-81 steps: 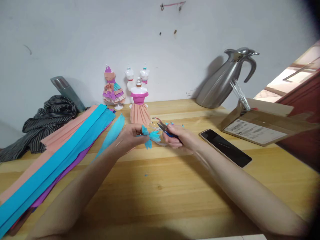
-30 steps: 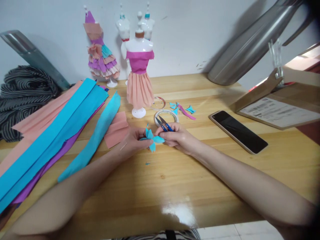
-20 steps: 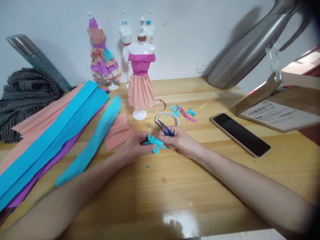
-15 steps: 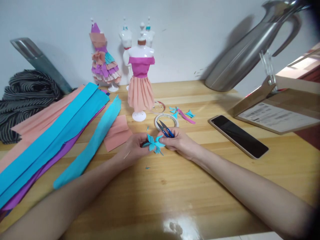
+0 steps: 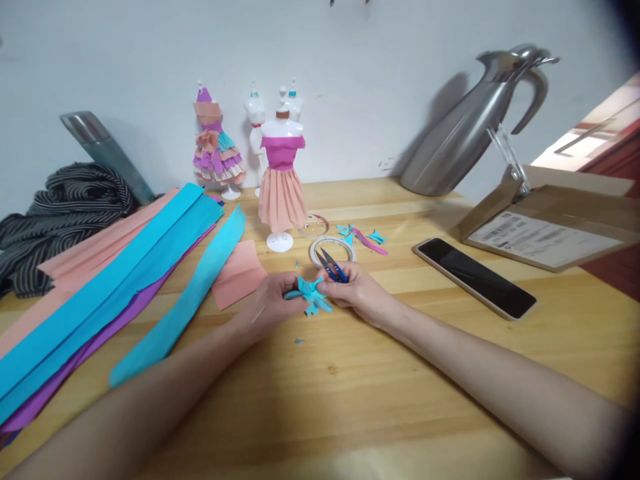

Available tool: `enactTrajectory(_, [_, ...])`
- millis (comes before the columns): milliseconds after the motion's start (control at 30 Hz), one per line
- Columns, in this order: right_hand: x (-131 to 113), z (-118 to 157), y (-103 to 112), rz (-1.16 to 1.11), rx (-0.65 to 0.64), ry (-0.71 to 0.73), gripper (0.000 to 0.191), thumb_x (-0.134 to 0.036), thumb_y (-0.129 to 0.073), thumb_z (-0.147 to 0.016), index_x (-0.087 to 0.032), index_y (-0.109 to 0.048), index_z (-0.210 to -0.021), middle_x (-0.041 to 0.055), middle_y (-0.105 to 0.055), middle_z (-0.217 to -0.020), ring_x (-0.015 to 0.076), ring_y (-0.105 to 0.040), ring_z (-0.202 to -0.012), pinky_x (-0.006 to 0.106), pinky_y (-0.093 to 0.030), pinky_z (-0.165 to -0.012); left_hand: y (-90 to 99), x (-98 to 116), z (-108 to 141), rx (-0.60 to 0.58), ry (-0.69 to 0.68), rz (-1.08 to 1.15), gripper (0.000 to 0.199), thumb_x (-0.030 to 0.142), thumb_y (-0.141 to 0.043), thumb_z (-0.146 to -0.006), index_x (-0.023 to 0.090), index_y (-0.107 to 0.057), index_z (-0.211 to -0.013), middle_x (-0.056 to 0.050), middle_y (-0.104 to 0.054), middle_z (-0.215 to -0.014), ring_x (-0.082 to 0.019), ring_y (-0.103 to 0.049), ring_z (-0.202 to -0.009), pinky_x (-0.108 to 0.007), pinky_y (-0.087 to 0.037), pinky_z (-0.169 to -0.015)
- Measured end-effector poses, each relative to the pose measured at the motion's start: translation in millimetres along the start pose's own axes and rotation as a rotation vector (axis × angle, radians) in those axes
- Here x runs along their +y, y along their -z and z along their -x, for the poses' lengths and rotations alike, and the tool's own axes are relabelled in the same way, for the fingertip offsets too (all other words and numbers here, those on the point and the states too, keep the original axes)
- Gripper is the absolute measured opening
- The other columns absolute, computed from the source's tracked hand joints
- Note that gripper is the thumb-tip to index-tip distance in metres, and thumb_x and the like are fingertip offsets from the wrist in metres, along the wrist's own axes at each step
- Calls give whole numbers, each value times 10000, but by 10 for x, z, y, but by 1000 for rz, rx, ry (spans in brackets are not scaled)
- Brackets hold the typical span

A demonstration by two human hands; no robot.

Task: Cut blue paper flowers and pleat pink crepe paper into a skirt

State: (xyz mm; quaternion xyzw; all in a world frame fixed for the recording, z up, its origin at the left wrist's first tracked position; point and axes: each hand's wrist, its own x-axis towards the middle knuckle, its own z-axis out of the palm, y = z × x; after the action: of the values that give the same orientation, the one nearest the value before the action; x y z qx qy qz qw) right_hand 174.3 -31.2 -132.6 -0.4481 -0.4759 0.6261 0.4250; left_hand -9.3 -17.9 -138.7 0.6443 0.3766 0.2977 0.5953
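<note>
A frilly blue paper piece (image 5: 312, 296) is held between both hands above the wooden table (image 5: 320, 393). My left hand (image 5: 274, 300) pinches its left side. The fingers of my right hand (image 5: 357, 290) pinch its right edge and also hold small blue-handled snips (image 5: 336, 269), blades pointing up and left. Just behind the hands lies a white tape roll (image 5: 316, 248). A mannequin in a magenta top and pleated peach skirt (image 5: 282, 200) stands beyond. Blue scraps (image 5: 377, 237) and a magenta strip (image 5: 369, 241) lie right of it.
Blue paper strips (image 5: 100, 287), a curved turquoise strip (image 5: 200, 287) and a peach sheet (image 5: 237, 273) lie left. A phone (image 5: 475, 277), a cardboard box (image 5: 550, 227) and a steel jug (image 5: 455, 133) are right. More mannequins (image 5: 219, 147) stand behind.
The view has tilted up slightly, so the surroundings sit lower. The blue piece has changed shape between my fingers, its petals less spread. Both hands keep their hold.
</note>
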Motion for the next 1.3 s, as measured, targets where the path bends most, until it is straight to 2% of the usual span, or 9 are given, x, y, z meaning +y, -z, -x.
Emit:
enactTrajectory(200, [2, 5, 17, -124, -39, 49, 263, -337, -759, -609, -151, -588, -683, -99, -357, -416, 26, -201, -372, 223, -77, -399, -19, 27, 17, 37, 14, 22, 146, 261, -696, -727, 137, -631, -687, -18, -690, -645, -112, -584, -574, -230, -428, -580])
enactTrajectory(467, [44, -15, 30, -19, -21, 63, 278, -384, -747, -646, -157, -594, -693, -95, -338, -439, 40, -186, -392, 234, -90, -417, -17, 21, 16, -12, 19, 88, 157, 280, -702, -725, 132, -651, -719, -50, -723, -701, -156, -653, -661, -270, -495, -670])
enactTrajectory(567, [-30, 11, 18, 75, 100, 225, 266, -384, -708, -669, -168, -651, -813, -76, -360, -487, 77, -264, -438, 242, -184, -446, -21, 40, 15, 12, 24, 19, 123, 251, -669, -729, 138, -639, -691, -33, -714, -682, -136, -634, -633, -246, -471, -642])
enactTrajectory(667, [-127, 56, -29, 376, 176, 373, 233, -367, -731, -654, -183, -662, -778, -56, -378, -526, 108, -338, -517, 264, -257, -508, -49, 23, 8, 42, 11, -83, 114, 246, -641, -729, 148, -623, -674, -4, -669, -636, -123, -586, -590, -232, -430, -587])
enactTrajectory(767, [-160, 81, -87, 546, 150, 374, 194, -350, -729, -660, -183, -635, -698, -58, -361, -509, 104, -318, -511, 267, -238, -504, -95, -13, -3, 87, -33, -206, 143, 251, -624, -729, 163, -575, -627, 27, -582, -568, -109, -514, -549, -224, -375, -535])
enactTrajectory(867, [-129, 70, -114, 540, 109, 357, 182, -319, -673, -703, -183, -584, -621, -44, -396, -517, 105, -342, -523, 263, -255, -510, -116, 17, 3, 94, -34, -225, 136, 251, -626, -720, 166, -566, -633, 26, -572, -574, -110, -506, -552, -226, -386, -540])
enactTrajectory(967, [-93, 44, -109, 413, 80, 319, 199, -337, -639, -711, -183, -558, -614, -33, -442, -542, 109, -375, -534, 261, -297, -527, -81, 127, 33, 30, 13, -146, 143, 290, -630, -738, 160, -598, -689, 6, -624, -620, -121, -552, -584, -230, -423, -574])
enactTrajectory(1133, [-122, 57, -108, 232, -15, 291, 245, -404, -633, -744, -190, -562, -647, -10, -531, -574, 134, -466, -557, 275, -379, -565, 14, 175, 36, 20, -51, 19, 395, 482, -505, -838, 163, -609, -629, -29, -639, -599, -140, -587, -580, -249, -465, -597])
enactTrajectory(1300, [-150, 96, -116, 380, -105, 324, 198, -376, -661, -760, -179, -652, -751, 28, -651, -678, 160, -541, -615, 281, -416, -584, 21, 32, -14, 38, -69, 113, 513, 608, -472, -839, 158, -627, -647, -47, -636, -581, -149, -582, -547, -262, -470, -566])
